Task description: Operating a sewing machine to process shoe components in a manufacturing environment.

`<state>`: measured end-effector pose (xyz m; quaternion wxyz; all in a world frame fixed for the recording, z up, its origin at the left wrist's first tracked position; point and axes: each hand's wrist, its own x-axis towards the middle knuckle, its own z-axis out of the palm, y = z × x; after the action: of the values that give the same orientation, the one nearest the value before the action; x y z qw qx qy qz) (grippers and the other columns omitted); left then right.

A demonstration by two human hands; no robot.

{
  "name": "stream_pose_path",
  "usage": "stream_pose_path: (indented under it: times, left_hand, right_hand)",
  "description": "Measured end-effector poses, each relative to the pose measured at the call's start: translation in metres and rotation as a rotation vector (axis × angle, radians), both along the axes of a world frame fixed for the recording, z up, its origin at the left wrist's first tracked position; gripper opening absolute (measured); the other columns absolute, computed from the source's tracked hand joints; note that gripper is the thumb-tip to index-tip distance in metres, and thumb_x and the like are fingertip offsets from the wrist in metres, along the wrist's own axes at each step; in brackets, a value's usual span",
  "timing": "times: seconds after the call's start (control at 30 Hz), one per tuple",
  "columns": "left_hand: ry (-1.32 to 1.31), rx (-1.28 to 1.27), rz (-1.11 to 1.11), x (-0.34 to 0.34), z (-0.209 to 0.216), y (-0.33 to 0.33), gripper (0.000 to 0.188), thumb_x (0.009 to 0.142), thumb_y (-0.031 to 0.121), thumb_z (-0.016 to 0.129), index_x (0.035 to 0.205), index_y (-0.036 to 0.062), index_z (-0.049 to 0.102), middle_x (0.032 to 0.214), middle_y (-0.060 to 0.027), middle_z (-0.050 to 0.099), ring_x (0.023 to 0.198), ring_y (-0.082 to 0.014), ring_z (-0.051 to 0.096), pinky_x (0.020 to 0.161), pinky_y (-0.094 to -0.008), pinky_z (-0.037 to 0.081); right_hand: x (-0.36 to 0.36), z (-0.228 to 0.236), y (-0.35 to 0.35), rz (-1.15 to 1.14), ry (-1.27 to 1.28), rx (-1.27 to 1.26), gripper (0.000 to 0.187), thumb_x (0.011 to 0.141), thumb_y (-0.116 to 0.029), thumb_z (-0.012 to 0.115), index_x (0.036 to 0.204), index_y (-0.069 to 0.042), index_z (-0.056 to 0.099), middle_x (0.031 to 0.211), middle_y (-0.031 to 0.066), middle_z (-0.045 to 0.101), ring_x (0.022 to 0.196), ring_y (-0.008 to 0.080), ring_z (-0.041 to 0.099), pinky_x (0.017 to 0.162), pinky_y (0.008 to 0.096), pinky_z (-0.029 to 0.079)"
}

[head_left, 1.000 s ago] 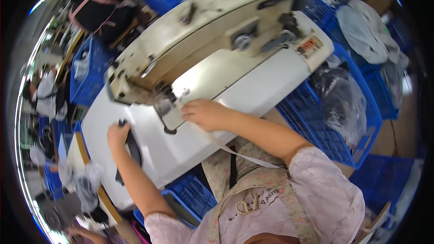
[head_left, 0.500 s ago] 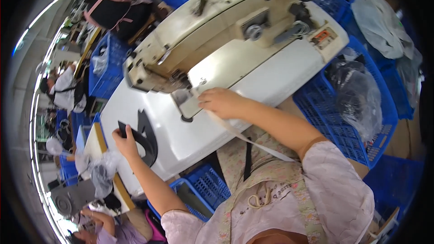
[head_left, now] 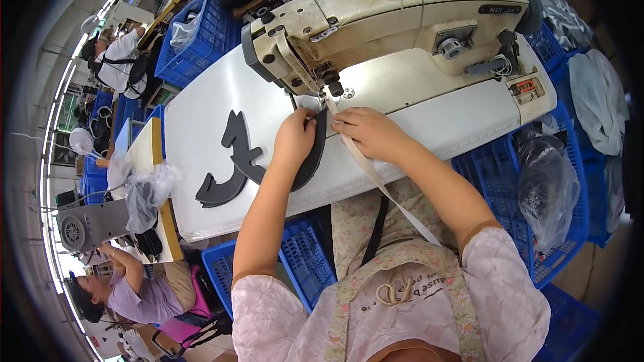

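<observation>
Below the needle area of a cream sewing machine [head_left: 396, 23], my left hand [head_left: 294, 137] is closed on a dark grey curved foam-like piece [head_left: 312, 164], its upper end close to the presser foot [head_left: 330, 84]. Beside it, my right hand [head_left: 367, 133] pinches a white fabric tape [head_left: 362, 161]. That tape runs from the presser foot, under my right fingers, down to my lap. Further left on the white table [head_left: 194, 134] lie more dark cut pieces [head_left: 239, 139], curved and notched, partly overlapping. My left fingertips are partly hidden behind the hand.
Blue crates stand below the table [head_left: 305, 255], at its right [head_left: 570, 228] and behind its left end [head_left: 201, 40]. The right crate holds clear plastic bags [head_left: 547, 188]. At the lower left a person [head_left: 144, 288] sits by a grey machine [head_left: 94, 224].
My left hand has moved right from the table's left side to the presser foot, bringing a dark piece along. Other dark pieces now lie released on the table. The view has shifted.
</observation>
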<state>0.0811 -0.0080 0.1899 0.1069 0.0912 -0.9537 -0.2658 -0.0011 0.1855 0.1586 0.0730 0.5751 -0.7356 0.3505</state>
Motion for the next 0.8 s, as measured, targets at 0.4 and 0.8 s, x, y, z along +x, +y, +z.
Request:
stream_pose_path:
  times: [0.4, 0.8]
  left_hand:
    - [0.031, 0.053, 0.127, -0.015, 0.000, 0.020, 0.015, 0.080, 0.009, 0.061, 0.089, -0.0025, 0.058, 0.080, -0.0202, 0.063, 0.077, -0.0356, 0.061, 0.069, -0.0391, 0.047]
    - [-0.034, 0.112, 0.058, -0.020, 0.005, 0.013, 0.018, 0.078, 0.008, 0.063, 0.092, -0.0036, 0.060, 0.084, -0.0198, 0.065, 0.081, -0.0321, 0.064, 0.073, -0.0365, 0.049]
  right_hand:
    - [-0.002, 0.002, 0.004, 0.004, 0.038, -0.055, 0.025, 0.075, -0.010, 0.056, 0.098, -0.005, 0.063, 0.110, 0.0119, 0.060, 0.105, 0.0276, 0.055, 0.091, 0.0375, 0.045]
    - [-0.002, 0.000, 0.002, -0.004, 0.040, -0.047, 0.024, 0.076, -0.009, 0.056, 0.098, -0.005, 0.064, 0.111, 0.0110, 0.060, 0.107, 0.0269, 0.055, 0.091, 0.0378, 0.045]
